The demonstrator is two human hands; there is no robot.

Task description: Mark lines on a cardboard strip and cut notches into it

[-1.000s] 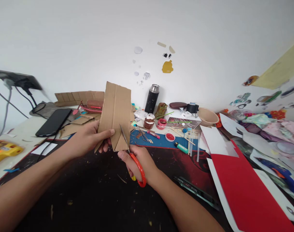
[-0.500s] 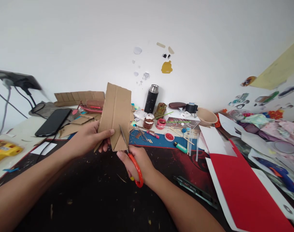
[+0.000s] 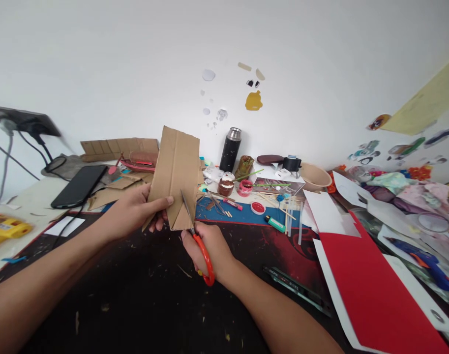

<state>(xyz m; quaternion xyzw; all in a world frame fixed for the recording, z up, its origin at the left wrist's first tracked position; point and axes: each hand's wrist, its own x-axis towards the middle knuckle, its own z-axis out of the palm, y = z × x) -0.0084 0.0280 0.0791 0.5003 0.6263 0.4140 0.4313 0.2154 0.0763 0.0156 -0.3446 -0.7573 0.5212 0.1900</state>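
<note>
My left hand (image 3: 145, 211) grips a brown piece of cardboard (image 3: 176, 160) by its left edge, thumb on the front and fingers behind. The cardboard is held up above the dark desk mat, a vertical crease running down it. In my right hand (image 3: 209, 246) is a pair of scissors (image 3: 205, 260) with orange-red handles. One blade lies across the front of the cardboard's lower part, pointing up and left; the other blade is hidden behind it. A small triangular flap shows at the bottom edge beside the blade.
Behind the cardboard stand a black thermos (image 3: 230, 150) and open paint jars (image 3: 245, 187). A utility knife (image 3: 298, 290) lies on the mat at right, near a red sheet (image 3: 382, 290). A phone (image 3: 79, 186) and a yellow tool (image 3: 6, 230) are at left. A blue glue gun (image 3: 425, 263) lies far right.
The scissors' handles have shifted slightly left and up, drawing a little closer together. The cardboard and my left hand stay nearly in place; the whole view has moved slightly.
</note>
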